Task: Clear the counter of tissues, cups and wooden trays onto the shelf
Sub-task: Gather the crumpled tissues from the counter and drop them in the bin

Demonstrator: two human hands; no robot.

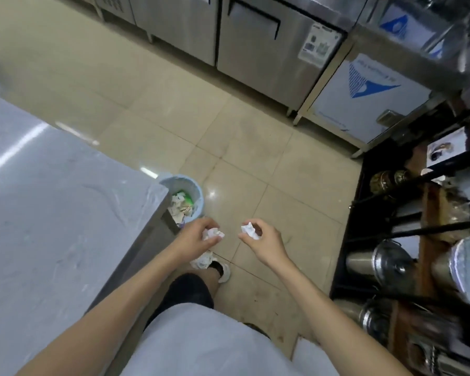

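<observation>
My left hand (194,237) is closed around a crumpled white tissue (213,232), held just right of the counter's corner. My right hand (263,241) pinches a second crumpled white tissue (250,230) between its fingertips. Both hands hover over the tiled floor, a short way apart. Another crumpled tissue (202,260) shows just below my left hand; whether it lies on the floor or is falling I cannot tell. The grey counter (52,213) fills the left side. A dark shelf unit (407,229) stands on the right.
A light blue waste bin (193,185) holding crumpled paper stands on the floor beside the counter's corner, just beyond my left hand. Steel pots and lids (391,263) sit in the shelf. Steel cabinets (269,50) line the far wall. My shoe (224,271) is below the hands.
</observation>
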